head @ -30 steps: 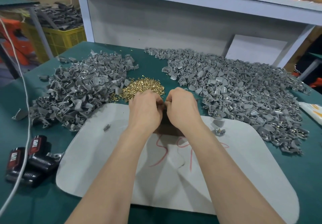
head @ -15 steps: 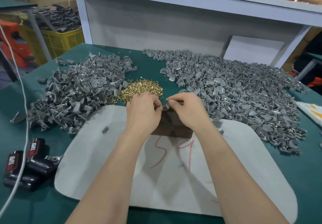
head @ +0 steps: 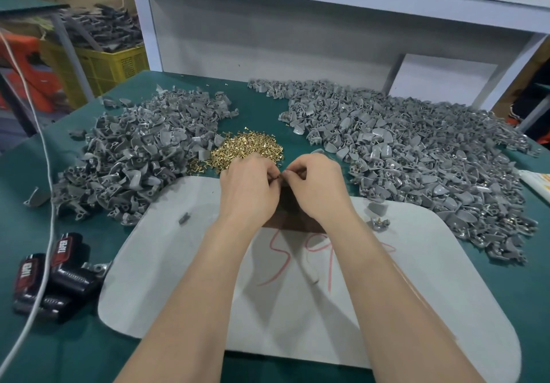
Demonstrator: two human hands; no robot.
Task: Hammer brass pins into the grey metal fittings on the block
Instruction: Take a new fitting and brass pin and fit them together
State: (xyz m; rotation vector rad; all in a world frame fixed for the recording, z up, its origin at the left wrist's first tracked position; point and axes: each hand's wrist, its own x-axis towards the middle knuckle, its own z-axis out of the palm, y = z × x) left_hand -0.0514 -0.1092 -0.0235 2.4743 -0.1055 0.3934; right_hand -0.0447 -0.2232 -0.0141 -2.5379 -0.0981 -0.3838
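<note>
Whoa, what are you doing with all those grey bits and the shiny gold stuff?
A person's left hand and right hand meet over a dark block on the white mat, pinching a small piece that is mostly hidden. Brass pins lie just beyond, between two heaps of grey fittings. Nothing is being hammered right now.

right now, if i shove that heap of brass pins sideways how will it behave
The brass pins lie as a loose heap of tiny separate pieces, so they would probably scatter rather than slide together. Strays already dot the green mat, which suggests they roll easily. Small and shiny, single pins are likely slippery to pinch.
</note>
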